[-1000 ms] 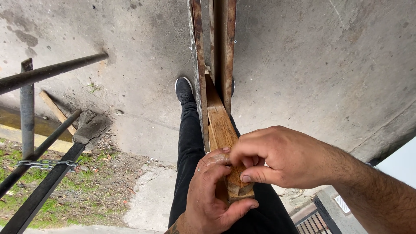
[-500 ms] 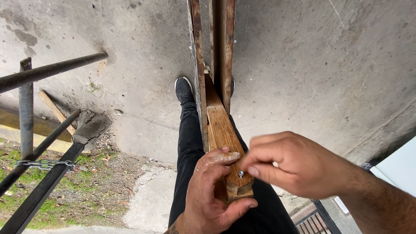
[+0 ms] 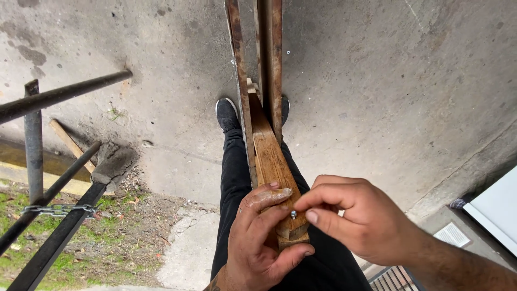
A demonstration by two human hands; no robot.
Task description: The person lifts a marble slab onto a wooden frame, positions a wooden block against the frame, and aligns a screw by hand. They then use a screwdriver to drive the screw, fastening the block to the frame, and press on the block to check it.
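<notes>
A long brown wooden post (image 3: 269, 151) stands upright between my legs, running down to the concrete floor beside rusty metal bars (image 3: 272, 59). My left hand (image 3: 258, 237) wraps around the top end of the post from the left and below. My right hand (image 3: 350, 221) comes in from the right, with thumb and forefinger pinching a small metal screw (image 3: 293, 214) that stands on the post's top end. My black shoes (image 3: 227, 114) are planted on the concrete far below.
Dark metal railing pipes (image 3: 59, 94) and a chain (image 3: 54, 209) cross the left side above a patch of grass (image 3: 81, 253). A loose wooden strip (image 3: 70, 144) lies by the railing base. Grey concrete floor (image 3: 388, 81) spreads right; a white panel (image 3: 498, 210) sits at the right edge.
My right hand has slid slightly right and its fingers have opened off the post top, so the small screw now shows between thumb and forefinger. The left hand keeps its grip.
</notes>
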